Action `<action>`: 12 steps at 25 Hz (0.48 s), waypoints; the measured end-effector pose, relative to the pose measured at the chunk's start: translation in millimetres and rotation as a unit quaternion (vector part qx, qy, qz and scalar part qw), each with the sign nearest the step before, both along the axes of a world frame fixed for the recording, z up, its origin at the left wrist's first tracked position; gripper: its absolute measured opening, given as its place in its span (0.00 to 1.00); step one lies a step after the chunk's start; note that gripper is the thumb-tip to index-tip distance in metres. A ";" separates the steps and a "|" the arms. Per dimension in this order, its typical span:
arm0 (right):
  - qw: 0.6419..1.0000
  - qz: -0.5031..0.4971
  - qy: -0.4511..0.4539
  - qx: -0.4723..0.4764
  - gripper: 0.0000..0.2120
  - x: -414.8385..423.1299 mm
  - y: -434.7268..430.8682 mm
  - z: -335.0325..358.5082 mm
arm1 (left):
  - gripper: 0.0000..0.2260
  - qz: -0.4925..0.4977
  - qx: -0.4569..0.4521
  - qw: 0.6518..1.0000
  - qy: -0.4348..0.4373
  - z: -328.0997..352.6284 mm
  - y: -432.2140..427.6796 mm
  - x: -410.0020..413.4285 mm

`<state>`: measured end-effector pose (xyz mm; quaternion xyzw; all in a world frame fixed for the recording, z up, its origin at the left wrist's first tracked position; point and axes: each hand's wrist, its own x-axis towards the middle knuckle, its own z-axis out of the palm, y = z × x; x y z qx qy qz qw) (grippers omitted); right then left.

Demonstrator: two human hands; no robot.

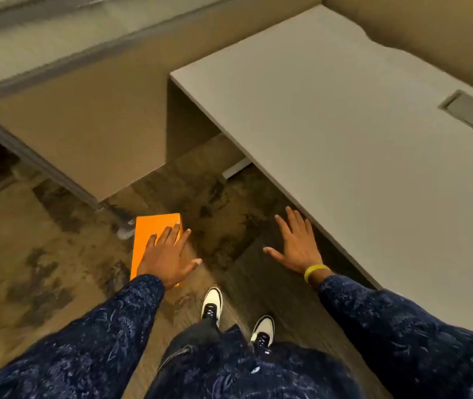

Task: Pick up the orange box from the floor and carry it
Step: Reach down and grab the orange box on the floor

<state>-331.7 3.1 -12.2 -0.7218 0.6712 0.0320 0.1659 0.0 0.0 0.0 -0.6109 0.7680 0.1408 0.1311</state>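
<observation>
On the patterned floor [56,254], just ahead and to the left of the person's feet, lay the orange box [154,234], flat and long side running away from the camera. Its near end was hidden behind the left hand [166,260]. That hand was spread wide, palm down, fingers apart, and overlapped the box in the head view; whether it touched the box or hung above it could not be told. No grip on the box was observed. The right hand [297,244] was likewise spread wide and held nothing, placed well apart from the box and near the front edge of the grey table [344,110]. A yellow band [314,271] circled the right wrist. Both arms wore dark blue patterned sleeves [402,318]. Two white and black shoes [212,302] stood on the floor between the arms. A tan partition panel [85,125] stood beyond the box, to the left of the table.
</observation>
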 end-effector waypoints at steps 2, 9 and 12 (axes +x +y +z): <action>0.999 0.040 0.020 0.009 0.46 26.3 -4.7 -3.5 | 0.45 0.049 0.008 0.999 -0.003 -2.5 24.0 36.0; 0.989 0.128 0.035 0.057 0.47 142.1 -12.0 -22.4 | 0.44 0.169 0.017 0.985 0.007 -19.8 80.6 150.6; 0.986 0.144 0.030 0.075 0.47 208.8 -12.5 -37.4 | 0.44 0.194 0.039 0.980 0.021 -29.5 92.1 207.3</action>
